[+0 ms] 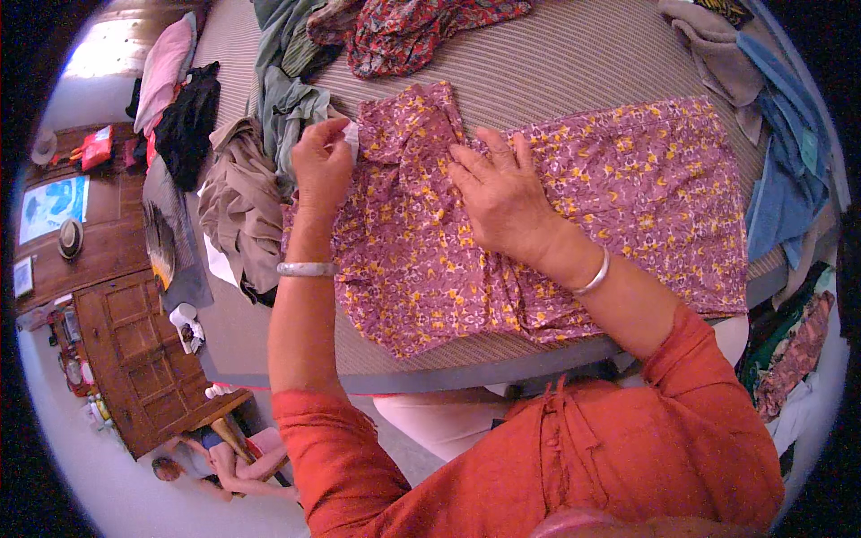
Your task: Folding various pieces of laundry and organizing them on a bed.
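Note:
A purple garment (632, 195) with a yellow and white print lies spread on a striped woven mat with a dark border (572, 81). Its left part is folded or bunched near the top, and creases run across the cloth. My right hand (501, 195) rests on the garment's middle, palm down with fingers apart. Over the garment's left edge is my left hand (323, 161), thumb and fingers curled together. A small white patch (351, 140) shows beside those fingers; whether they pinch cloth cannot be seen.
Beyond the garment lie a red patterned cloth (403, 40) and grey-green clothing (282, 94). Beige trousers (242, 195) are crumpled at left; blue (790, 155) and grey-brown (720, 60) clothes lie at right. Past the left edge, a wooden cabinet (144, 350) and a person (229, 464) appear.

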Motion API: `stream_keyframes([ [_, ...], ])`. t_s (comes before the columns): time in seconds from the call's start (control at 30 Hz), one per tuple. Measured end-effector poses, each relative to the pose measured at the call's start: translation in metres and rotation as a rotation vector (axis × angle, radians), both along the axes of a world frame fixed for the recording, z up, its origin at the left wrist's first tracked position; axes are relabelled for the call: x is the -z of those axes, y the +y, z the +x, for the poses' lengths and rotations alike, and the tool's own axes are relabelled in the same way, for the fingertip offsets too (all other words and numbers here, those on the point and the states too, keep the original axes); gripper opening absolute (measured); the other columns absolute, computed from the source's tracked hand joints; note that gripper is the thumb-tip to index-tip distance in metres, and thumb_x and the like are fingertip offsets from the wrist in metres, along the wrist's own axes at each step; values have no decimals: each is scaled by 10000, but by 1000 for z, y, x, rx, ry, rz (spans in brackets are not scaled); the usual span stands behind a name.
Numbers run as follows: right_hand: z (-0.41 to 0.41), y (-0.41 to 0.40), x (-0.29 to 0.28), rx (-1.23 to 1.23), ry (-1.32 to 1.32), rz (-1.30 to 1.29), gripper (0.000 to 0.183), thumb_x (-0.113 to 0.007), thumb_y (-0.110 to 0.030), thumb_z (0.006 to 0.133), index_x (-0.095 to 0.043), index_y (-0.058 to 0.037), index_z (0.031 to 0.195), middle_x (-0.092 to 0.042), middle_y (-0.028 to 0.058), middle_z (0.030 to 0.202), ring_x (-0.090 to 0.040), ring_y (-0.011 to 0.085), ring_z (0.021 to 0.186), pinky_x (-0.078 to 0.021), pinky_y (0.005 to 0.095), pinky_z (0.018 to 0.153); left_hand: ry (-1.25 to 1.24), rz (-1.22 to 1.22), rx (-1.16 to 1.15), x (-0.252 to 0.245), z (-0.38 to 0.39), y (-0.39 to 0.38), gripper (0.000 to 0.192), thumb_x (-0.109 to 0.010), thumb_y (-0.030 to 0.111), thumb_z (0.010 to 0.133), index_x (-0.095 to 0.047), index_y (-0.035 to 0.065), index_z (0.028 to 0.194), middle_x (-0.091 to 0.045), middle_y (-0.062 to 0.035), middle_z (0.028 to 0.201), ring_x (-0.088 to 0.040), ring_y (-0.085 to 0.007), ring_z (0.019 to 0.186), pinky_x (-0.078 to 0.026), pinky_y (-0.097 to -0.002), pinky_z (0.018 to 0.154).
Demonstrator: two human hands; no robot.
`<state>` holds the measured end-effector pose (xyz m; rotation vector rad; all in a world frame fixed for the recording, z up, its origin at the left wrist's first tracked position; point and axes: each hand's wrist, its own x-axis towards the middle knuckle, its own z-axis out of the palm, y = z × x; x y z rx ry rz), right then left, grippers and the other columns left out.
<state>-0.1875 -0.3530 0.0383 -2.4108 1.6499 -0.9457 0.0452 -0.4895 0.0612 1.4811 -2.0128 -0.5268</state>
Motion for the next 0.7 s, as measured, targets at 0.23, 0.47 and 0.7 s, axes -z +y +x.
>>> stream_keyframes([
  [0.23,2,-1,2,8,4,-13,375,-574,-105,703,-577,-29,1070,-523,94,1197,-416,341,1137,-285,533,947,-348,-169,268,-1,-14,6,356,-555,65,726,-619,66,1076,-541,-169,1131,-528,-336,1049,-441,-391,885],
  [0.47,0,-2,4,3,-12,-21,343,-580,-110,721,-569,-38,1055,-521,86,1189,-423,327,1125,-286,531,941,-484,64,216,-12,-16,-8,342,-578,144,742,-623,67,1073,-549,-135,1145,-531,-327,1055,-431,-386,898],
  [0.7,-1,-2,2,-4,-2,-7,339,-594,-97,715,-571,-40,1049,-523,82,1183,-428,316,1118,-287,530,936,-709,-9,211,-18,-23,-9,186,-576,137,741,-646,87,906,-565,-113,1023,-530,-281,1035,-385,-414,894],
])
